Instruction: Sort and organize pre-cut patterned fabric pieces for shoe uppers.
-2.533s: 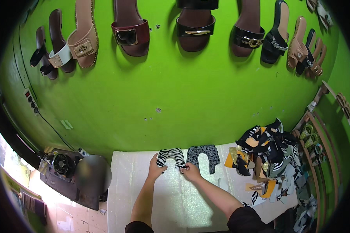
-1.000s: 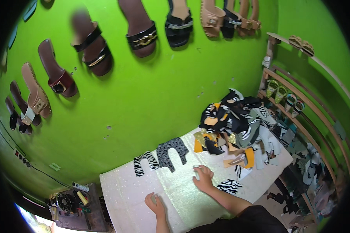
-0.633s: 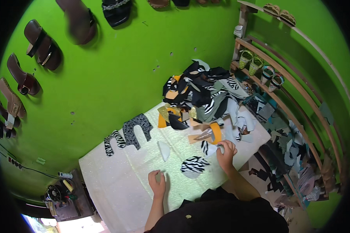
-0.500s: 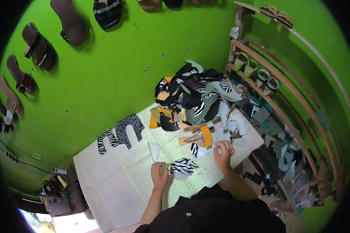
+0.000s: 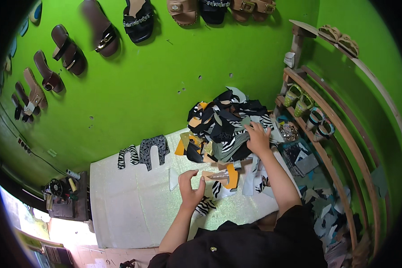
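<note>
My right hand [image 5: 258, 137] reaches onto a heap of material scraps [image 5: 219, 131], black, grey-green, zebra-striped and orange. Its fingers are apart and rest at the heap's right side, beside a small grey-green scrap [image 5: 246, 121]. Over the table my left hand [image 5: 192, 191] is open, thumb and forefinger curved apart with nothing visible between them. A zebra-striped piece [image 5: 205, 206] lies beside its wrist, partly hidden. Close to its fingertips are a pale, pointed piece [image 5: 173, 179], a tan piece [image 5: 212, 176] and an orange curved piece [image 5: 232, 177].
Two U-shaped cut pieces, zebra [image 5: 128, 157] and dark patterned [image 5: 153, 152], lie along the far edge of the white-covered table [image 5: 125, 201]. Sandals [image 5: 69, 49] hang on the green wall. At right, a wooden rack [image 5: 326, 100] holds shoes above more scraps. A machine [image 5: 60, 192] stands at left.
My right hand has moved from the near right of the table up to the heap. My left hand has shifted slightly toward the zebra-striped piece, now covering part of it. The view has turned.
</note>
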### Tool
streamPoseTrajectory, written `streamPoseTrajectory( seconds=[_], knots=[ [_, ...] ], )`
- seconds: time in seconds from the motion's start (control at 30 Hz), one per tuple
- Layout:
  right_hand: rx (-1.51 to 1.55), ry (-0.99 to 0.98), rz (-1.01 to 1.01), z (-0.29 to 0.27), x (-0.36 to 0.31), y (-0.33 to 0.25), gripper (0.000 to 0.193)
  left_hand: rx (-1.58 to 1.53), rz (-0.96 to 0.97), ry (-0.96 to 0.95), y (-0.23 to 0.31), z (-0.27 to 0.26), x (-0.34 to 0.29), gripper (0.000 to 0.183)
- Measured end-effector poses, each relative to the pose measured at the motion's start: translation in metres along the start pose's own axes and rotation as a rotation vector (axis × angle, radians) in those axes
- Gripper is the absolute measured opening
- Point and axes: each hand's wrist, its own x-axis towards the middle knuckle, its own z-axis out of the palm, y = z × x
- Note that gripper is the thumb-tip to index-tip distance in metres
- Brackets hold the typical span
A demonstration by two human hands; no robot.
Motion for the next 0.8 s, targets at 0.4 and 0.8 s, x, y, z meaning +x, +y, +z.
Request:
streamPoseTrajectory(
  seconds=[0.4,0.8],
  knots=[
    [0.185,0.027,-0.188,0.018,-0.047,0.019,0.006,0.117,0.088,-0.319,-0.016,0.076,0.072,0.048],
    [0.665,-0.229,0.043,-0.022,-0.047,0.031,0.032,0.192,0.091,-0.554,-0.054,0.101,0.057,0.031]
  ],
)
